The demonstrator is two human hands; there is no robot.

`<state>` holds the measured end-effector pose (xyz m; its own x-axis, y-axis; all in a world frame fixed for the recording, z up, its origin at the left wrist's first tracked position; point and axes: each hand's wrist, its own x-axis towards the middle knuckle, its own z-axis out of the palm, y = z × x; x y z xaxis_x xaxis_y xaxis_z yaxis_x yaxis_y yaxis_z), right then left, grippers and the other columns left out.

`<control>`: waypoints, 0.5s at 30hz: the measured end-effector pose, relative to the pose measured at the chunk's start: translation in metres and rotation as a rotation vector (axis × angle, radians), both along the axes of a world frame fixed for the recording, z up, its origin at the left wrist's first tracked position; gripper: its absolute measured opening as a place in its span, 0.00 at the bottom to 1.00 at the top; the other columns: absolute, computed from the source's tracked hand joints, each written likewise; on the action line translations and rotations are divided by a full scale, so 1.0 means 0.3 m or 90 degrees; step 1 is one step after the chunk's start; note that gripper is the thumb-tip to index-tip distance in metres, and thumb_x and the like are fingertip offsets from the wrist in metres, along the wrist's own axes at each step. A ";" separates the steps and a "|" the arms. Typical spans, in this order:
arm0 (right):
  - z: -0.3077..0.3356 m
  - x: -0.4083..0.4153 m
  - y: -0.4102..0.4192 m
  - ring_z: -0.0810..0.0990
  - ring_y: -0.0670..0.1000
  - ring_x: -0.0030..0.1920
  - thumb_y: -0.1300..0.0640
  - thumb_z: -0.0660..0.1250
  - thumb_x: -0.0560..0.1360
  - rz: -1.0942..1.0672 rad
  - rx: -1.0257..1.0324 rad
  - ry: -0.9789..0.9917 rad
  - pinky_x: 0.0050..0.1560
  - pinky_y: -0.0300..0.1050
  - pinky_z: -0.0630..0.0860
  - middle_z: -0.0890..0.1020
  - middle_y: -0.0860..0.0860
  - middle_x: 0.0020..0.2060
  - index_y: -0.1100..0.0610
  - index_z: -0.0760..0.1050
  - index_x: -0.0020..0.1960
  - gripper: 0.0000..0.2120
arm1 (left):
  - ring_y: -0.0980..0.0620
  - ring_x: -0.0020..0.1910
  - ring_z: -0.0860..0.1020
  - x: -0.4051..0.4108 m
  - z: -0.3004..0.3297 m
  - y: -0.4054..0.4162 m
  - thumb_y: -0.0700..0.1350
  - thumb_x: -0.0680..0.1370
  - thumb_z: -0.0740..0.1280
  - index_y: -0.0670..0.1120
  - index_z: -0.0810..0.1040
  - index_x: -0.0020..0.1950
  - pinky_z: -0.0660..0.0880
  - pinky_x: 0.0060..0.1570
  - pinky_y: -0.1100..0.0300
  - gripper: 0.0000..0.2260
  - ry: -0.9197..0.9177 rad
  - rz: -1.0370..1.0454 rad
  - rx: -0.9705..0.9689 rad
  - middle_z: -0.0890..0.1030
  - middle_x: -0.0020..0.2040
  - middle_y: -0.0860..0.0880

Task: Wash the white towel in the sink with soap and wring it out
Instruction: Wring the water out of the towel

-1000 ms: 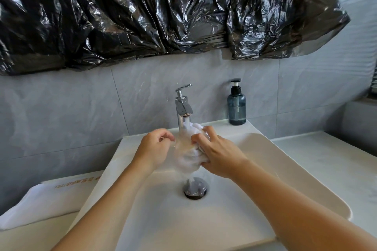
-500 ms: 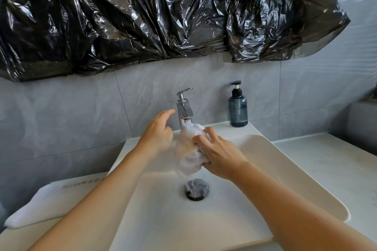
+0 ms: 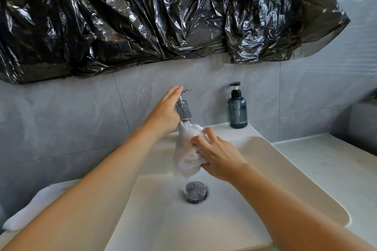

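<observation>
My right hand grips a bunched, wet white towel and holds it right under the spout of the chrome faucet, above the white sink. Water trickles from the towel's bottom down to the metal drain. My left hand is raised beside the faucet, fingers stretched out flat and touching its lever handle. A blue-grey soap pump bottle stands on the sink's back ledge, to the right of the faucet.
A second folded white towel lies on the counter left of the sink. A pale stone counter runs off to the right. Crumpled black plastic sheeting hangs on the grey tiled wall above.
My left hand let go of the towel and rose up and back to the faucet lever. My right hand kept the towel under the spout; water now drips from it.
</observation>
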<state>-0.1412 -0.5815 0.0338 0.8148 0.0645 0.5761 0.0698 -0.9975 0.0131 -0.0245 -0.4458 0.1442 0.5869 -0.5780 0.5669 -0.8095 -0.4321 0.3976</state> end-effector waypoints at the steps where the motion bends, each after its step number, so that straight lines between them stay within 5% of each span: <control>1: -0.001 0.001 0.000 0.78 0.62 0.47 0.58 0.70 0.68 0.000 0.000 0.001 0.36 0.49 0.71 0.68 0.58 0.62 0.47 0.56 0.60 0.29 | 0.57 0.79 0.54 0.000 0.009 -0.012 0.26 0.74 0.51 0.48 0.59 0.80 0.47 0.70 0.72 0.36 -0.004 -0.011 0.012 0.56 0.81 0.52; 6: -0.003 0.004 -0.010 0.78 0.61 0.44 0.57 0.69 0.69 -0.014 0.007 0.002 0.34 0.47 0.67 0.67 0.56 0.61 0.47 0.56 0.59 0.27 | 0.53 0.75 0.66 -0.006 0.024 -0.042 0.27 0.73 0.54 0.51 0.71 0.75 0.57 0.65 0.72 0.33 -0.020 0.016 0.016 0.70 0.75 0.52; 10: 0.005 -0.007 -0.004 0.78 0.61 0.44 0.56 0.67 0.71 -0.030 0.030 0.019 0.35 0.50 0.72 0.65 0.55 0.60 0.47 0.55 0.60 0.26 | 0.56 0.77 0.62 -0.009 0.007 -0.027 0.26 0.72 0.55 0.50 0.69 0.76 0.57 0.73 0.67 0.35 -0.003 -0.028 0.071 0.66 0.77 0.54; 15: 0.024 -0.041 0.005 0.79 0.63 0.43 0.56 0.70 0.70 -0.041 0.150 0.097 0.37 0.49 0.70 0.66 0.52 0.55 0.49 0.61 0.66 0.29 | 0.49 0.73 0.67 -0.078 -0.046 0.007 0.30 0.71 0.52 0.43 0.72 0.73 0.57 0.66 0.74 0.30 0.025 -0.032 -0.047 0.68 0.74 0.48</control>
